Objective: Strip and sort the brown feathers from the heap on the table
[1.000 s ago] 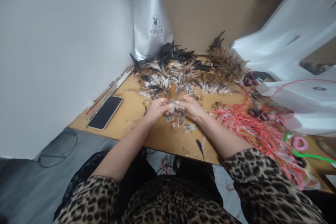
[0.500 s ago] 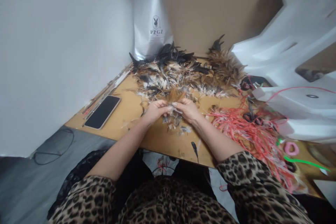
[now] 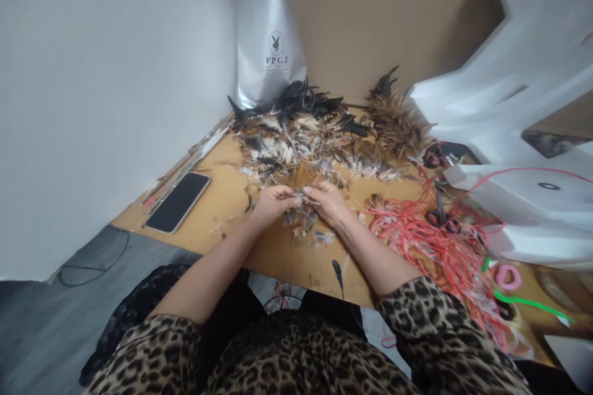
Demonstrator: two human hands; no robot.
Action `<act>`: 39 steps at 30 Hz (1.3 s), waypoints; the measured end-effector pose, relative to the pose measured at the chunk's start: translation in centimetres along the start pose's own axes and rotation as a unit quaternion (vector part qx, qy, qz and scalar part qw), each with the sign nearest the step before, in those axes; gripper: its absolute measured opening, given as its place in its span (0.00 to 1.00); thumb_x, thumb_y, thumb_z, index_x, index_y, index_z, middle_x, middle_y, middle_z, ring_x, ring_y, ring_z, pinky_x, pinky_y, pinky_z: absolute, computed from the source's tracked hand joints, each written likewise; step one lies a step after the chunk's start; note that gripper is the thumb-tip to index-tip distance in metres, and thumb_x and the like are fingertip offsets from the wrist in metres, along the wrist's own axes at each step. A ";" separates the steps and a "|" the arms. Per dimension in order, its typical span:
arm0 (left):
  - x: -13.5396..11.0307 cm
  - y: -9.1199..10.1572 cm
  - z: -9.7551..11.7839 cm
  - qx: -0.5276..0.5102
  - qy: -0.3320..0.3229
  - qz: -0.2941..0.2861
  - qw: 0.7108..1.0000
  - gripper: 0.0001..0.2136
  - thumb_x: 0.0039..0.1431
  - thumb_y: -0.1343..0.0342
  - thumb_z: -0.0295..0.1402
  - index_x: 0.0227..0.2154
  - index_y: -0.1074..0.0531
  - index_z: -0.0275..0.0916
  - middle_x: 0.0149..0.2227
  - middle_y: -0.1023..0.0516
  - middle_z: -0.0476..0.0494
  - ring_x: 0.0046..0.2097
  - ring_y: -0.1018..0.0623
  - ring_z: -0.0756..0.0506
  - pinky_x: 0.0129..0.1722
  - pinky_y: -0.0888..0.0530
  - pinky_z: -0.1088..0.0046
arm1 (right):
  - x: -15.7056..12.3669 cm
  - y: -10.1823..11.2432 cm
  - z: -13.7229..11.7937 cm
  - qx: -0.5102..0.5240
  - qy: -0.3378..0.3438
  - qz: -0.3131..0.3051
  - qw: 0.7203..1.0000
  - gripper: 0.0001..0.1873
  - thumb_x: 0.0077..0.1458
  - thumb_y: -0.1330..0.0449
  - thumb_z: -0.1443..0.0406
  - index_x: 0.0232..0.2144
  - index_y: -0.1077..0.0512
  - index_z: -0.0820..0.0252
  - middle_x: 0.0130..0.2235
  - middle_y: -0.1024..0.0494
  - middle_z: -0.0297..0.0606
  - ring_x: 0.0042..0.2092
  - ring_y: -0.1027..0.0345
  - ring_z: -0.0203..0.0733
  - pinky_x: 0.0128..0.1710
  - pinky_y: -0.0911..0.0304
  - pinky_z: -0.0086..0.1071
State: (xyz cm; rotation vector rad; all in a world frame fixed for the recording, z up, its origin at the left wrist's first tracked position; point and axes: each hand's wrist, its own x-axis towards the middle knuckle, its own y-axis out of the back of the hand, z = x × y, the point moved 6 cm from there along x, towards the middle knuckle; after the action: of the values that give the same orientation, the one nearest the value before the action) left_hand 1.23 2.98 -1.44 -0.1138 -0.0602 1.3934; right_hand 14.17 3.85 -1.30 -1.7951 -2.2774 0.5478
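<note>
Between my two hands is a small bunch of brown feathers (image 3: 303,176), its tips pointing away from me and its pale base at my fingertips. My left hand (image 3: 274,202) pinches the base from the left, and my right hand (image 3: 325,199) pinches it from the right, with thumb and fingers closed. Loose fluffy feather bits (image 3: 299,222) lie on the table under my hands. Just beyond stretches a heap of black, white and brown feathers (image 3: 296,133). One dark feather (image 3: 338,274) lies by the table's near edge.
A phone (image 3: 178,202) lies on the wooden table (image 3: 217,197) at left. Pink-red strips (image 3: 417,234) pile up at right, with black-handled scissors (image 3: 438,216) among them. Behind stand a silver bag (image 3: 271,43) and brown feathers (image 3: 401,120). White foam pieces (image 3: 523,203) crowd the right side.
The view has shifted slightly. Both hands stay together at the feather bunch, with the fingers slightly moved at its base.
</note>
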 end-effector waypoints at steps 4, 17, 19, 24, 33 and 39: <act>0.6 0.3 0.0 -0.014 -0.016 0.047 0.999 0.14 0.33 0.34 0.37 0.22 0.30 0.34 0.21 0.26 0.49 0.21 0.30 0.54 0.23 0.32 0.77 | -0.3 0.1 -0.8 -0.099 0.026 0.021 0.995 0.16 0.32 0.32 0.60 0.24 0.31 0.61 0.19 0.30 0.29 0.21 0.41 0.30 0.22 0.48 0.25; -0.3 0.6 1.1 0.034 -0.093 0.096 0.990 0.13 0.42 0.39 0.35 0.33 0.27 0.35 0.30 0.23 0.45 0.28 0.27 0.52 0.30 0.29 0.76 | -0.2 3.4 -6.0 -0.192 0.128 0.123 0.965 0.16 0.35 0.35 0.55 0.20 0.34 0.61 0.20 0.34 0.28 0.22 0.45 0.29 0.23 0.49 0.26; -0.3 0.9 1.2 0.048 -0.107 0.106 0.987 0.12 0.44 0.40 0.36 0.32 0.27 0.35 0.31 0.23 0.44 0.30 0.27 0.52 0.32 0.29 0.76 | -0.2 6.0 -8.3 -0.192 0.149 0.173 0.955 0.16 0.35 0.35 0.55 0.20 0.33 0.61 0.19 0.34 0.28 0.21 0.46 0.29 0.22 0.49 0.26; -0.5 0.7 1.4 0.074 -0.107 0.090 0.987 0.11 0.46 0.42 0.36 0.33 0.27 0.36 0.32 0.24 0.44 0.31 0.27 0.52 0.33 0.30 0.75 | 0.6 13.2 -11.5 -0.268 0.138 0.279 0.912 0.19 0.30 0.34 0.54 0.19 0.33 0.62 0.18 0.36 0.29 0.19 0.50 0.28 0.20 0.53 0.26; -0.8 0.6 2.0 0.142 -0.149 0.067 0.976 0.10 0.49 0.44 0.36 0.32 0.26 0.37 0.34 0.25 0.43 0.33 0.27 0.50 0.34 0.30 0.74 | 3.3 16.8 -10.0 -0.475 0.019 0.337 0.813 0.12 0.40 0.42 0.60 0.21 0.29 0.65 0.18 0.34 0.32 0.20 0.48 0.29 0.21 0.50 0.26; -0.2 1.3 1.3 0.133 -0.147 0.078 0.977 0.10 0.49 0.44 0.36 0.33 0.26 0.37 0.32 0.25 0.44 0.33 0.27 0.50 0.33 0.30 0.75 | 4.5 16.9 -9.8 -0.597 -0.015 0.337 0.728 0.12 0.43 0.46 0.65 0.24 0.25 0.67 0.24 0.26 0.43 0.26 0.36 0.36 0.28 0.45 0.27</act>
State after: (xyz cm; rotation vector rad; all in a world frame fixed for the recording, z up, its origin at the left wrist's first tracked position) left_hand -0.19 3.02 -0.33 0.3176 -0.1130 1.5538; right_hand 31.81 13.21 0.54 -3.1504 -1.9539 -1.1813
